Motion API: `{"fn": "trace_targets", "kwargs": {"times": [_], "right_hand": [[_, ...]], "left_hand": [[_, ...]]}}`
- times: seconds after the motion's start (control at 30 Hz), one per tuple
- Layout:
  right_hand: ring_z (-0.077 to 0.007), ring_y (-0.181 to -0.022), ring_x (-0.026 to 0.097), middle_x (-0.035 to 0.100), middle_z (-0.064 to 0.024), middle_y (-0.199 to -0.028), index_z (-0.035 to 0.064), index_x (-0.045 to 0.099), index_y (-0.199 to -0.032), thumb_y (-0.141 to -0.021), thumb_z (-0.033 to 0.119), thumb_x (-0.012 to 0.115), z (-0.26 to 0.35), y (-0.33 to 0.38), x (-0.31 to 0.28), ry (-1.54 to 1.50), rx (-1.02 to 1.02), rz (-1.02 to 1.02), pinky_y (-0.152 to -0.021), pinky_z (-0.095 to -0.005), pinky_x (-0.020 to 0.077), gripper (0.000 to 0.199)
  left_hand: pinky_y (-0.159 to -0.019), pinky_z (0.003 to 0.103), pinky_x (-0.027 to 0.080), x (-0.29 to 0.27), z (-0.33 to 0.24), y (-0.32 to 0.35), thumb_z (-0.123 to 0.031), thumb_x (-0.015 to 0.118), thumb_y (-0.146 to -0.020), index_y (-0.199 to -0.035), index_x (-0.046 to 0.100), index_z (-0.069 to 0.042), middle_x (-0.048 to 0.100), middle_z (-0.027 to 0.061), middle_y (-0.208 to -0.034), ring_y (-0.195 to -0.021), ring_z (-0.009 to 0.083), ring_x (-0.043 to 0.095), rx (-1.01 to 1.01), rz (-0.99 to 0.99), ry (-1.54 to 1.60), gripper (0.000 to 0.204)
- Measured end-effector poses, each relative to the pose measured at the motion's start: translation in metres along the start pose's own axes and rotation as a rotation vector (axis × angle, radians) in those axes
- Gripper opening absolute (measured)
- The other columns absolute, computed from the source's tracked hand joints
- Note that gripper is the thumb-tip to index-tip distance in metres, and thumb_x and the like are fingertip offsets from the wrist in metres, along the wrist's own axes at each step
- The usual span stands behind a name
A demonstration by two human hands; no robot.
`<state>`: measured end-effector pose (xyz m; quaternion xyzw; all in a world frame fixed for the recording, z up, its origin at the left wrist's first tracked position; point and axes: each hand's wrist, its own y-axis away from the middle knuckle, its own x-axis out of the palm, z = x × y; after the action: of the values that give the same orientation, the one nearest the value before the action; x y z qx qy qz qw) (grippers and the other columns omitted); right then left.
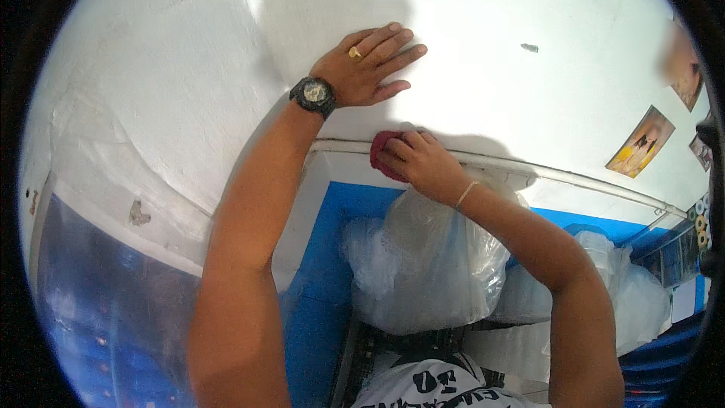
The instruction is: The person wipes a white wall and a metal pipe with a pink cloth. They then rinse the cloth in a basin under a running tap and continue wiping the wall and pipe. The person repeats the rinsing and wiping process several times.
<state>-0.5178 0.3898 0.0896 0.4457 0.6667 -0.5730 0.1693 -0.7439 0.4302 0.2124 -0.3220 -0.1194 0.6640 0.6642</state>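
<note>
My left hand (370,66) lies flat against the white wall (491,23), fingers spread, with a gold ring on one finger and a black watch (313,95) on the wrist. Below it, my right hand (424,166) grips a dark red cloth (381,153) and presses it on the thin white pipe (574,177) that runs along the wall where the white paint meets the blue band (332,257). A pale bracelet sits on my right wrist.
Clear plastic bags (423,272) are heaped under my right arm, more bags (634,295) to the right. Photos (640,142) hang on the wall at right. A chipped patch (139,213) marks the left wall, above a blue panel (98,310).
</note>
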Motion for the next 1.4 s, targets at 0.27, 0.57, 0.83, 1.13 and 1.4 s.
{"fn": "trace_targets", "kwargs": {"times": [0.27,0.57,0.83,1.13,1.4], "right_hand": [[-0.0312,-0.114,0.061,0.066,-0.0127,-0.120,0.0055,0.068,-0.117,-0.093,0.022,0.060,0.052,-0.099,0.091,-0.077,0.080,-0.107,-0.094,-0.0472,0.0530,0.030],[-0.0317,-0.106,0.064,0.067,-0.0118,-0.118,0.0069,0.069,-0.111,-0.092,0.024,0.062,0.015,-0.035,0.025,-0.084,0.014,-0.061,-0.091,-0.0470,0.0549,0.027],[-0.0331,-0.107,0.065,0.068,-0.0142,-0.116,0.0067,0.070,-0.110,-0.090,0.021,0.064,0.026,-0.057,0.056,-0.018,0.012,-0.153,-0.088,-0.0490,0.0544,0.025],[-0.0290,-0.111,0.063,0.069,-0.0095,-0.121,0.0074,0.071,-0.112,-0.088,0.018,0.065,0.037,-0.072,0.061,-0.076,0.114,-0.079,-0.097,-0.0453,0.0518,0.027],[-0.0248,-0.116,0.060,0.069,-0.0060,-0.123,0.0088,0.073,-0.119,-0.084,0.011,0.070,0.002,0.021,-0.019,0.031,0.212,0.148,-0.107,-0.0409,0.0481,0.035]], "left_hand": [[-0.114,0.046,0.042,-0.004,-0.003,-0.001,-0.050,0.067,-0.094,-0.151,0.051,-0.027,0.047,0.0057,-0.150,-0.143,0.0252,0.045,-0.068,0.048,0.103,0.064],[-0.114,0.046,0.043,-0.008,-0.004,-0.002,-0.049,0.071,-0.092,-0.150,0.053,-0.026,0.051,0.0049,-0.147,-0.142,0.0257,0.046,-0.070,0.021,0.111,0.065],[-0.112,0.046,0.045,-0.003,-0.005,0.001,-0.048,0.071,-0.092,-0.149,0.053,-0.027,0.051,0.0052,-0.148,-0.143,0.0251,0.046,-0.096,-0.004,0.144,0.063],[-0.116,0.043,0.042,-0.008,-0.006,0.000,-0.054,0.058,-0.100,-0.152,0.049,-0.033,0.044,-0.0003,-0.155,-0.147,0.0188,0.037,-0.118,0.048,0.049,0.058],[-0.111,0.045,0.044,-0.005,-0.007,0.000,-0.049,0.071,-0.092,-0.147,0.056,-0.027,0.048,0.0043,-0.150,-0.141,0.0241,0.048,-0.102,-0.030,0.076,0.061]]}}
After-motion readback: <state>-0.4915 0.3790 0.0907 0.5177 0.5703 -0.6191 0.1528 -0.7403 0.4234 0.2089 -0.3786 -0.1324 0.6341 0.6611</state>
